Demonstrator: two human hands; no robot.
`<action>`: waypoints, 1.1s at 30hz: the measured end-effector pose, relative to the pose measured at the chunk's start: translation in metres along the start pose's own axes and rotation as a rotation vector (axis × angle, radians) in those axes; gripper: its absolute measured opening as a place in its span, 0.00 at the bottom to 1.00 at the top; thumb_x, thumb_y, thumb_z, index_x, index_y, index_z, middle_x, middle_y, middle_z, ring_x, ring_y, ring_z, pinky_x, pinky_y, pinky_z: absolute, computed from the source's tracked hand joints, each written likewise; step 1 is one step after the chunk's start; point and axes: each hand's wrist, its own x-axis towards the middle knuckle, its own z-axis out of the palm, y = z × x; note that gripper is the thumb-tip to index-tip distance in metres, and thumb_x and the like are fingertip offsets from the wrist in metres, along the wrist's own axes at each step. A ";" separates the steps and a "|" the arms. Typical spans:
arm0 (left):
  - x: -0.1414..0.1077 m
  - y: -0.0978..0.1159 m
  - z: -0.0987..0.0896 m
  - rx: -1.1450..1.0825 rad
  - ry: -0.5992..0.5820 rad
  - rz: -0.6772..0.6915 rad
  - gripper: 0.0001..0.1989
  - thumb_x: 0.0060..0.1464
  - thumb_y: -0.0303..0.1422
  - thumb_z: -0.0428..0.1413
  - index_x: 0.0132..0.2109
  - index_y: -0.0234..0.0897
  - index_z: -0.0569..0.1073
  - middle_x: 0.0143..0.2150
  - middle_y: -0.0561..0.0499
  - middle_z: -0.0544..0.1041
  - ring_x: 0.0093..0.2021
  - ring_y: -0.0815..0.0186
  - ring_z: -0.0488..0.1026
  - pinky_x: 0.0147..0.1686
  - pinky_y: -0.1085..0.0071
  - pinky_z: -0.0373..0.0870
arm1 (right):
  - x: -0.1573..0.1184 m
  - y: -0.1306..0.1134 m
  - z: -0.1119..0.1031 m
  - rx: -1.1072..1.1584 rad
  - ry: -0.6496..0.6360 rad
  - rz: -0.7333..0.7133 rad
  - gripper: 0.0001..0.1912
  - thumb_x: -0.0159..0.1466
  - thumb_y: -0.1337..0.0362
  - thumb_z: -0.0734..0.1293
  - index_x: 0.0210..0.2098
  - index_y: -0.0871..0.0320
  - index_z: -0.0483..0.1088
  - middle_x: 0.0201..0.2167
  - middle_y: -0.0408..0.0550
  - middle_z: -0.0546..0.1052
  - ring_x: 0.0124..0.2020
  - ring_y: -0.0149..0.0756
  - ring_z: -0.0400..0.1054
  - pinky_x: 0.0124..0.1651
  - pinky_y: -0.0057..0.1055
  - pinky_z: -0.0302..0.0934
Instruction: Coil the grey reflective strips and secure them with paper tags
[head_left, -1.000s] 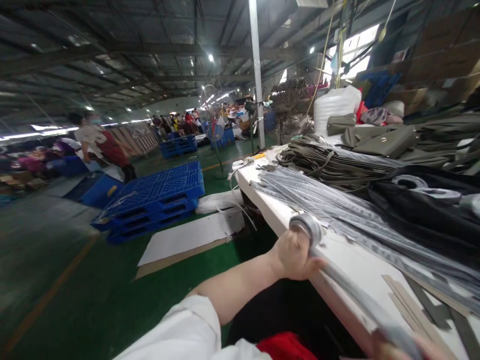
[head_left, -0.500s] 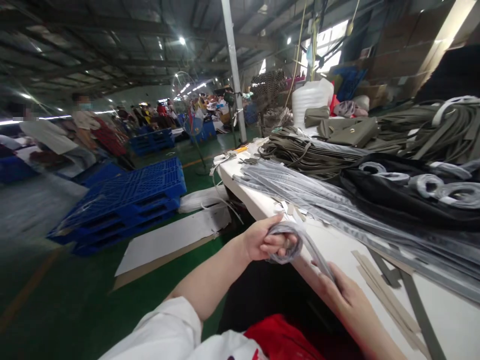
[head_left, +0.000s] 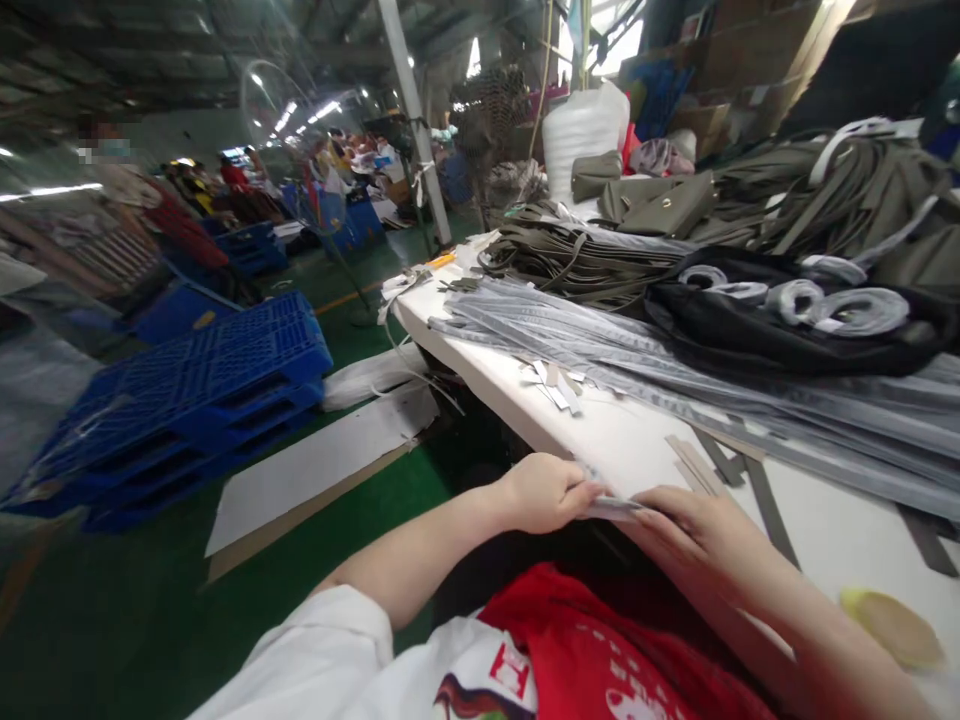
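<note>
Factory workshop, metal roof beams, stacked blue pallets [head_left: 202,380], strap-strewn worktable [head_left: 517,400]

Two bare hands, left [head_left: 546,494] and right [head_left: 694,530], grip a gray strip [head_left: 613,509] at the edge of a white surface [head_left: 517,400], near coiled bands [head_left: 862,312] lying on black fabric [head_left: 750,350].

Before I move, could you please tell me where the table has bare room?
Bare white tabletop shows between the small scraps and tan strips, and between the long dark strip and yellow-edged disc. Behind, grey strips and black cloth crowd it.
</note>
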 end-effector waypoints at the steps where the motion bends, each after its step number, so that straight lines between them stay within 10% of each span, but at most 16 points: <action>1: 0.001 -0.003 -0.003 -0.101 -0.139 -0.062 0.32 0.62 0.55 0.39 0.23 0.37 0.70 0.17 0.53 0.64 0.19 0.68 0.62 0.25 0.73 0.58 | 0.000 0.005 0.002 -0.049 -0.009 -0.001 0.20 0.68 0.48 0.57 0.34 0.51 0.75 0.31 0.45 0.79 0.32 0.39 0.71 0.35 0.30 0.60; 6: 0.003 -0.015 -0.007 -0.691 -0.621 -0.257 0.35 0.53 0.62 0.48 0.35 0.31 0.78 0.12 0.58 0.61 0.11 0.73 0.54 0.18 0.73 0.55 | -0.004 0.015 0.028 -0.039 0.051 0.044 0.24 0.69 0.48 0.55 0.27 0.53 0.71 0.22 0.42 0.74 0.25 0.35 0.66 0.29 0.29 0.53; 15: 0.009 -0.011 0.051 -1.560 -0.118 -0.244 0.29 0.58 0.54 0.51 0.40 0.29 0.77 0.16 0.59 0.63 0.17 0.74 0.64 0.33 0.72 0.69 | -0.001 0.000 0.099 0.648 0.304 0.167 0.28 0.68 0.40 0.49 0.35 0.56 0.65 0.21 0.42 0.68 0.19 0.33 0.58 0.23 0.29 0.54; 21: 0.000 -0.027 0.065 -0.954 0.076 -0.221 0.28 0.58 0.53 0.51 0.50 0.32 0.73 0.39 0.46 0.77 0.36 0.65 0.74 0.42 0.67 0.70 | -0.017 0.020 0.053 0.369 -0.074 0.132 0.22 0.65 0.46 0.61 0.43 0.57 0.72 0.35 0.48 0.79 0.34 0.40 0.71 0.40 0.31 0.64; 26: -0.003 -0.025 0.069 -0.222 -0.073 0.091 0.20 0.62 0.44 0.51 0.56 0.39 0.73 0.50 0.45 0.78 0.49 0.60 0.73 0.52 0.66 0.67 | -0.017 0.025 0.056 0.255 -0.160 0.178 0.19 0.62 0.49 0.65 0.39 0.59 0.76 0.36 0.51 0.81 0.37 0.44 0.72 0.43 0.34 0.65; 33: -0.005 -0.021 0.081 -0.501 0.187 -0.131 0.22 0.63 0.46 0.48 0.50 0.33 0.76 0.43 0.44 0.78 0.27 0.71 0.72 0.28 0.75 0.72 | -0.017 0.025 0.069 0.402 -0.076 0.210 0.22 0.61 0.49 0.66 0.42 0.62 0.74 0.37 0.50 0.79 0.37 0.44 0.70 0.41 0.34 0.64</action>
